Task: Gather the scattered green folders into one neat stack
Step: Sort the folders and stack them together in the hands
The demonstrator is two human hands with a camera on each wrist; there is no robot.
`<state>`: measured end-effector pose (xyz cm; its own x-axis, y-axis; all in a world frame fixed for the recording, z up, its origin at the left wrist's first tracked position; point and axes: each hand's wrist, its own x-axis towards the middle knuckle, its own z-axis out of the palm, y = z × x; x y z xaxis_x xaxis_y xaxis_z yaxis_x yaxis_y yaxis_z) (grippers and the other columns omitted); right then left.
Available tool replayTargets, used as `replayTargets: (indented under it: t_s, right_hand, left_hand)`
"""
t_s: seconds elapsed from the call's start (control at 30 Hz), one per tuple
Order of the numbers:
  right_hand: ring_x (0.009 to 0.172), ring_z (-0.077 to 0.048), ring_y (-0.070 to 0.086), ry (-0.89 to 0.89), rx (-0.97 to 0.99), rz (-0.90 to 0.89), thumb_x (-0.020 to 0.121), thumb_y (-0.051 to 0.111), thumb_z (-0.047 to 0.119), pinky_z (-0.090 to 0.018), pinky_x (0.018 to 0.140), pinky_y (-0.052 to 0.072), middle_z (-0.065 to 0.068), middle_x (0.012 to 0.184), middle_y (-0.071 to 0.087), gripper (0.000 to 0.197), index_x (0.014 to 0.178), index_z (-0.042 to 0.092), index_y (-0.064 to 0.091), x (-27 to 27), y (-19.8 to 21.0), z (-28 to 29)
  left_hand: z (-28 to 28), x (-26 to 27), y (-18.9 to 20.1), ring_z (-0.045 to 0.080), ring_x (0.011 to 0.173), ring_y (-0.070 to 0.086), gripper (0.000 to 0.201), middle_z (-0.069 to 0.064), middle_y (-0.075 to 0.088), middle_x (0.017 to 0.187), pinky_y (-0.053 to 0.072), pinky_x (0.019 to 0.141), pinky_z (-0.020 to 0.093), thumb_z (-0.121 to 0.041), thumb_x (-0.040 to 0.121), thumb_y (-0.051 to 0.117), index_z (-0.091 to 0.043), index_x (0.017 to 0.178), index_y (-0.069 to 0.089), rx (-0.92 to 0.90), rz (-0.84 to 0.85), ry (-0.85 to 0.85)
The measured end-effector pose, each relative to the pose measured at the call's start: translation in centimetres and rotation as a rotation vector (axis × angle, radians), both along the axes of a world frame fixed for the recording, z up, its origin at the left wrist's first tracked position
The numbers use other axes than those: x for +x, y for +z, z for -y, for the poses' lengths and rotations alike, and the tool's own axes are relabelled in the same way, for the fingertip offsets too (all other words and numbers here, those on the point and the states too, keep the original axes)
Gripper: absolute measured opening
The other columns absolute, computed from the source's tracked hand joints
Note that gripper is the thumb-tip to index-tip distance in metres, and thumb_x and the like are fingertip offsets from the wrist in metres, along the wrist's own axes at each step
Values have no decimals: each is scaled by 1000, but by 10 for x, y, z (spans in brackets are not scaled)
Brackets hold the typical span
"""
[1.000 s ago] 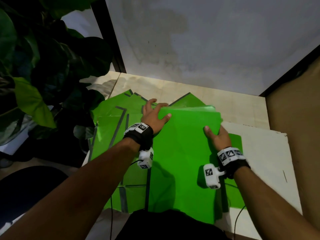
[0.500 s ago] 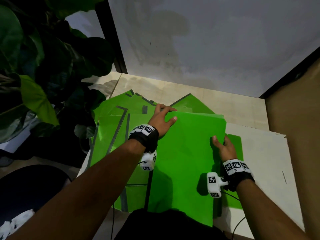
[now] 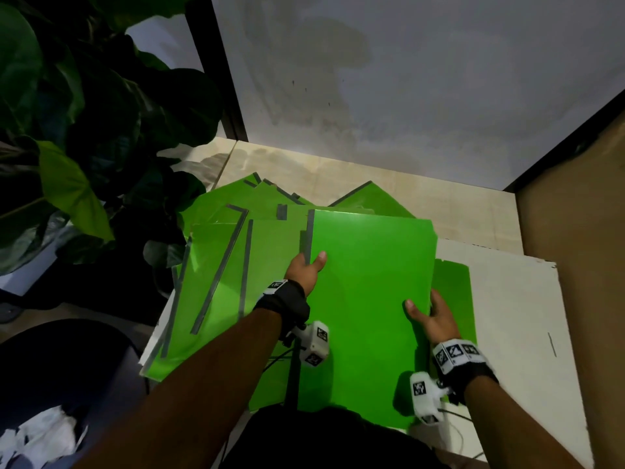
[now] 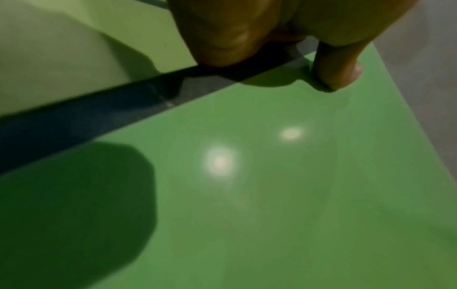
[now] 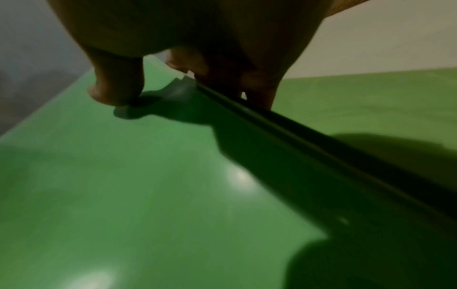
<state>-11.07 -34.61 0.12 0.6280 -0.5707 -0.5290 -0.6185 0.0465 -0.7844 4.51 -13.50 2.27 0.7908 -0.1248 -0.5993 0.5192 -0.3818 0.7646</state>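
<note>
- The wall (image 3: 422,79) fills the far side, pale grey and stained, meeting a brown panel (image 3: 575,265) at the right.
- A plant (image 3: 84,130) with broad dark leaves stands at the left, beside the table's left edge.
- The table (image 3: 372,170) is light wood; a white board (image 3: 514,316) lies over its right part.
- The pile (image 3: 236,265) of green folders with grey strips along their edges lies fanned out on the left half of the table, corners pointing different ways, some overhanging the left edge.
- The top folder (image 3: 365,299) is plain bright green and sits over the pile's right side, its long edges running away from the person, its near edge at the table's front.
- One more folder (image 3: 453,292) shows as a narrow strip under the top folder's right edge, lying on the white board.
- The left hand (image 3: 304,270) grips the top folder's left edge: the thumb (image 4: 338,70) presses on the upper face, the fingers are tucked out of sight beneath.
- The right hand (image 3: 431,318) grips the right edge the same way, its thumb (image 5: 116,86) on top and its fingers (image 5: 257,86) curled under the edge.
- Each wrist wears a black band with a small white camera.
</note>
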Motion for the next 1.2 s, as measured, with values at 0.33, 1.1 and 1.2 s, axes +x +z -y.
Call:
replayTargets:
  t_s: [0.33, 1.1, 1.2]
  right_hand:
    - [113, -30, 59, -71, 77, 150, 86, 69, 17, -47, 99, 43, -7, 121, 65, 43, 127, 18, 57, 14, 11, 5]
    - [64, -15, 57, -306, -24, 269, 84, 70, 21, -36, 77, 38, -4, 88, 61, 32, 115, 18, 62, -4, 26, 66]
    - [85, -24, 55, -275, -53, 242, 86, 69, 18, -37, 80, 39, -9, 95, 64, 16, 102, 18, 66, -5, 21, 63]
  left_hand:
    - [-53, 11, -16, 26, 121, 51, 52, 3, 53, 129, 42, 104, 49, -44, 90, 54, -23, 134, 36, 1, 184, 51]
    - [-173, 20, -60, 37, 128, 40, 97, 17, 39, 137, 41, 103, 51, -38, 64, 84, -9, 139, 31, 912, 63, -227]
    - [-172, 18, -55, 35, 125, 42, 88, 16, 45, 132, 39, 105, 44, -47, 66, 81, -9, 134, 39, 963, 66, -287]
